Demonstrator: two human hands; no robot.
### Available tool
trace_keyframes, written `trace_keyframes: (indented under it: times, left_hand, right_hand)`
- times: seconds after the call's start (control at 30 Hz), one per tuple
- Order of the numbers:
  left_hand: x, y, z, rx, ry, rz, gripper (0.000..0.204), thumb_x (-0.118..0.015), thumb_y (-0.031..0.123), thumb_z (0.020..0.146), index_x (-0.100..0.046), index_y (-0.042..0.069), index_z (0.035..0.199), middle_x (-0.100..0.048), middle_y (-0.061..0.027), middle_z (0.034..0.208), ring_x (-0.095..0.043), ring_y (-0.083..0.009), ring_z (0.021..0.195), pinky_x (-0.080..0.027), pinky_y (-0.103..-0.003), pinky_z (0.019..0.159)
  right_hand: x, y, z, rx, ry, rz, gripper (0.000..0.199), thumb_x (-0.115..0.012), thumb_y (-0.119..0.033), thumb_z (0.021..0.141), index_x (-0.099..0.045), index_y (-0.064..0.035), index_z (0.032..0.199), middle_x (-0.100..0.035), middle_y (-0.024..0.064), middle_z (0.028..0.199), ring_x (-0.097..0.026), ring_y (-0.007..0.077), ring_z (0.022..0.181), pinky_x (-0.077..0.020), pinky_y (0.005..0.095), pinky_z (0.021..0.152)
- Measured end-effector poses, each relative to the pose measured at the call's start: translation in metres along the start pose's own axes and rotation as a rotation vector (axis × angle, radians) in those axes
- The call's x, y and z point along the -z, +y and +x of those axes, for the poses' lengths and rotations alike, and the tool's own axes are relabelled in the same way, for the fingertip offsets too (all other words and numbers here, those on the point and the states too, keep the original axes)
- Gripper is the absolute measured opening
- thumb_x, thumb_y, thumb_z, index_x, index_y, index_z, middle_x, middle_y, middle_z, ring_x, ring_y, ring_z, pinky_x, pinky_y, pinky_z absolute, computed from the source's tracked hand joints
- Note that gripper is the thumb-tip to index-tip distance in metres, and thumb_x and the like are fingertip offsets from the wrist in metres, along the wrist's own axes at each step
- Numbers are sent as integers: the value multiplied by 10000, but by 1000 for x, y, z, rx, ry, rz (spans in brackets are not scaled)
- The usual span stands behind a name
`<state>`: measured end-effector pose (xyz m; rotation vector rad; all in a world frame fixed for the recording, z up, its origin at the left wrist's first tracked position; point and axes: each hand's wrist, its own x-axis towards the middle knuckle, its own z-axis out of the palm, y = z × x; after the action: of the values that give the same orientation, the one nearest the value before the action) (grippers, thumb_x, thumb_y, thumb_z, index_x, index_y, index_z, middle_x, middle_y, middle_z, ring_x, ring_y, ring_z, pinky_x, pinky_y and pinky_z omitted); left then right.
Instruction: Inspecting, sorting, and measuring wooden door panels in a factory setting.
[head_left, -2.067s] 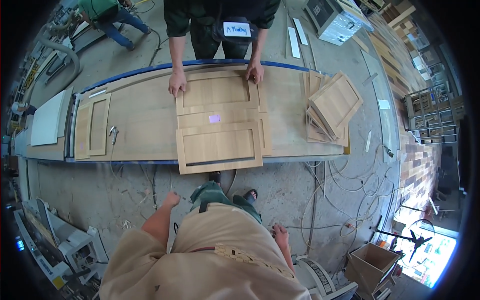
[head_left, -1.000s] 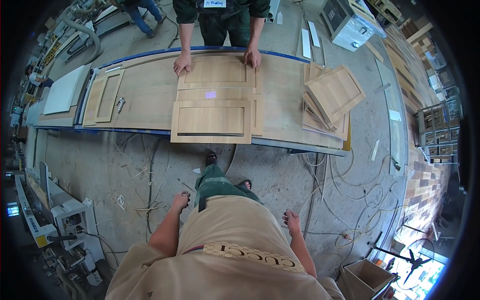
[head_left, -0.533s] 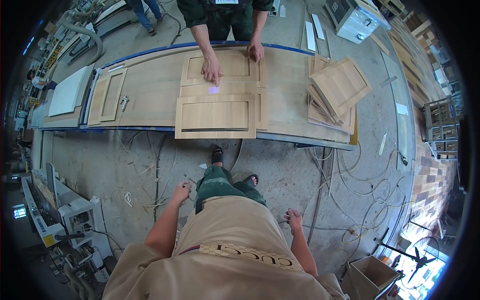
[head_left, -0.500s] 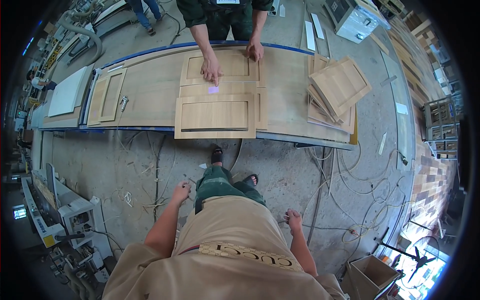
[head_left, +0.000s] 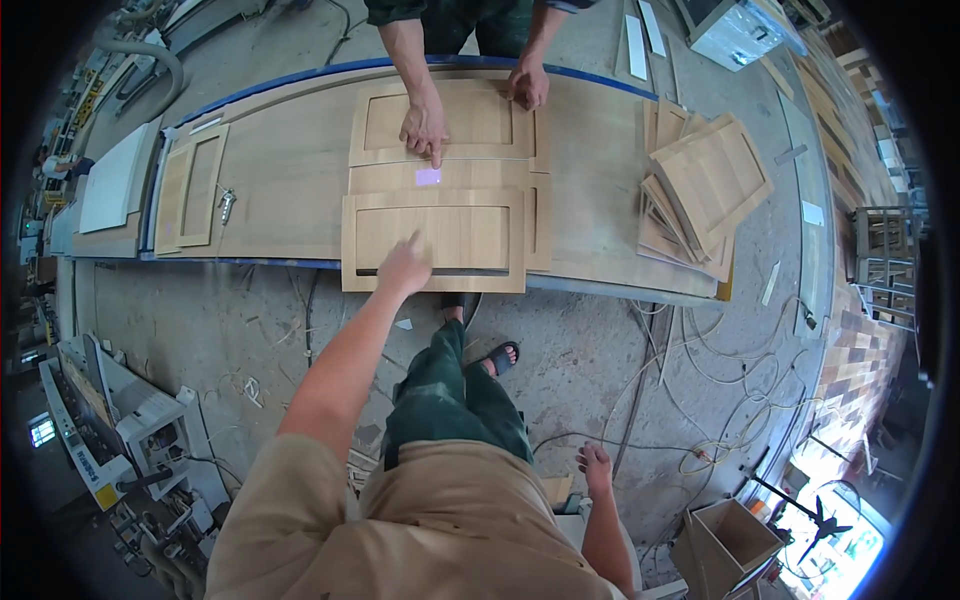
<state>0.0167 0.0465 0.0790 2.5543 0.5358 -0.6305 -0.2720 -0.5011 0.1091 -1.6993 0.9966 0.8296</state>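
1. The left hand (head_left: 403,268) is stretched over the near cabinet door panel (head_left: 433,241), its fingers released, one pointing forward and nothing gripped.
2. That panel lies at the near edge of the long surface (head_left: 290,190), overhanging it slightly.
3. The right hand (head_left: 595,466) hangs low beside the hip, open and empty.
4. Beyond the near panel, a second door panel (head_left: 470,120) is pressed down by a co-worker's two hands (head_left: 424,125).
5. A cardboard box (head_left: 728,545) stands open on the floor; its contents cannot be made out.
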Motion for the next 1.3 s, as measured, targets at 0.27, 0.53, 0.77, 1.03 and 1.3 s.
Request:
trace_keyframes:
  times: [0.27, 0.53, 0.77, 1.03, 1.3]
  left_hand:
    - [14, 35, 154, 3, 141, 242, 714, -639, 257, 872, -415, 79, 1526, -587, -166, 1320, -588, -330, 1249, -474, -488, 1014]
    - [16, 28, 176, -2, 114, 217, 752, -667, 250, 848, -411, 59, 1529, -549, -171, 1396, -576, -337, 1271, -457, -491, 1029]
    - [-4, -6, 102, -167, 170, -54, 356, -617, 260, 892, -604, 39, 1169, -681, -201, 1116, -650, -422, 1048, -522, -511, 900]
    - [-87, -28, -17, 806, -475, -1129, 329, -585, 354, 970, -635, 62, 1115, -633, -67, 792, -676, -243, 646, -537, -418, 494]
    - [-112, -20, 13, 961, 159, -1796, 222, -573, 248, 974, -572, 28, 1006, -600, -113, 874, -626, -231, 677, -584, -367, 676]
  right_hand:
    - [-44, -54, -28, -21, 66, 57, 311, -625, -267, 1041, -668, -72, 1279, -709, 27, 1089, -678, 123, 925, -513, 268, 756]
    - [-108, -107, -30, -22, 14, -12, 379, -619, -283, 1039, -642, -50, 1336, -719, 60, 1139, -690, 141, 961, -530, 288, 804]
    - [-113, -143, -23, 114, 26, 2, 381, -595, -298, 1046, -644, -53, 1335, -719, 57, 1150, -688, 148, 1000, -530, 303, 830]
    - [-84, -101, -22, 74, 15, -6, 350, -606, -295, 1044, -656, -71, 1309, -720, 54, 1142, -694, 155, 966, -530, 314, 817]
    - [-61, -76, -30, 26, 19, -31, 352, -627, -252, 1022, -657, -44, 1304, -723, 62, 1105, -698, 147, 928, -538, 295, 760]
